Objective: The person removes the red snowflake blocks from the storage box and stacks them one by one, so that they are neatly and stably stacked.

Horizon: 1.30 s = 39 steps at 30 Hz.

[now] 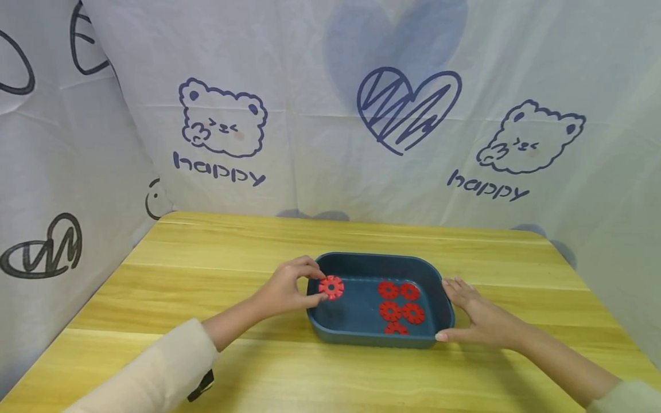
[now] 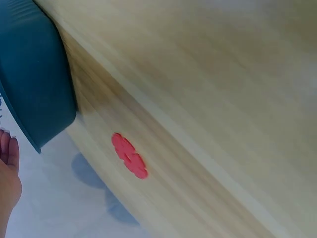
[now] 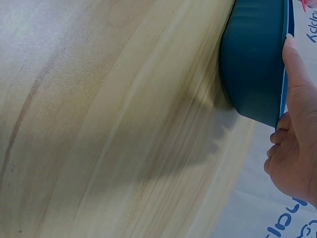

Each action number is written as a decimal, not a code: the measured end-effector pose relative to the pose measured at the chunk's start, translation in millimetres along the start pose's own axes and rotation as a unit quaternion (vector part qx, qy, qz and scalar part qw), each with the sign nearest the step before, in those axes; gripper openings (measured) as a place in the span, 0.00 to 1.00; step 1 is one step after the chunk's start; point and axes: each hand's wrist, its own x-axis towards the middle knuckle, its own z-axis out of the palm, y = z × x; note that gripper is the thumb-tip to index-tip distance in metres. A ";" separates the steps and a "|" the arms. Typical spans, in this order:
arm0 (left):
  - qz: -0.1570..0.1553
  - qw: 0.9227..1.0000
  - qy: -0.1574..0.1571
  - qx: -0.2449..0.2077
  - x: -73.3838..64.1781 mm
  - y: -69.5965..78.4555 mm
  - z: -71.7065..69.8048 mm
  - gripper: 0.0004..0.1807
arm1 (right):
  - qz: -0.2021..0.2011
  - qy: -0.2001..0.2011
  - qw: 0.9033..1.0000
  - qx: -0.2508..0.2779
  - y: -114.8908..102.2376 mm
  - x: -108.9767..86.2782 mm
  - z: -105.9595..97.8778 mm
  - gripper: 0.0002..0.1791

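My left hand point(image 1: 289, 289) pinches a pale-red notched building disc point(image 1: 331, 287) between thumb and fingers, over the left end of a dark blue tub point(image 1: 372, 339). Several red discs point(image 1: 391, 311) of the same notched kind lie inside the tub, towards its right side. At the opposite end, my right hand point(image 1: 480, 318) rests with extended fingers along the rim, thumb at the near corner. The right wrist view shows its thumb point(image 3: 297, 67) straight against the tub's rim. In the left wrist view, a red scalloped piece point(image 2: 130, 155) appears against the wood beside the tub.
The tub stands on a yellow wood-grain table point(image 1: 237, 241). White cloth point(image 1: 310, 143) printed with bears and hearts hangs behind the table and along its left side. A black strap point(image 1: 201, 387) shows below the left sleeve point(image 1: 155, 367).
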 end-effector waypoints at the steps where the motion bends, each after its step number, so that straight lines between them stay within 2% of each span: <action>1: -0.001 1.000 0.007 0.000 -1.9 -0.5 -1.3 0.13 | -0.001 0.001 1.000 0.000 0.1 -0.1 0.0 0.56; 11: -0.003 0.998 0.067 0.007 -27.3 -6.2 -11.7 0.15 | 0.004 -0.002 1.000 0.006 0.2 -0.4 -0.4 0.56; 19: -0.045 0.994 0.100 0.025 -51.0 -18.1 -24.4 0.15 | 0.003 -0.004 1.000 0.008 -0.6 -0.7 -1.9 0.56; 22: -0.068 0.992 0.100 0.035 -57.9 -23.0 -29.2 0.14 | 0.003 -0.005 1.000 0.009 -1.0 -0.5 -2.8 0.56; 28: -0.084 0.992 0.072 0.063 -69.1 -35.3 -29.8 0.12 | 0.001 -0.007 1.000 0.007 -1.4 -1.4 -5.0 0.56; 32: -0.093 0.990 0.069 0.078 -76.4 -44.1 -28.0 0.13 | -0.002 -0.006 1.000 0.007 -2.3 -0.9 -5.2 0.56; 39: -0.127 0.987 0.066 0.074 -84.3 -54.5 -26.6 0.11 | 0.000 -0.007 1.000 0.006 -2.7 -0.8 -3.7 0.56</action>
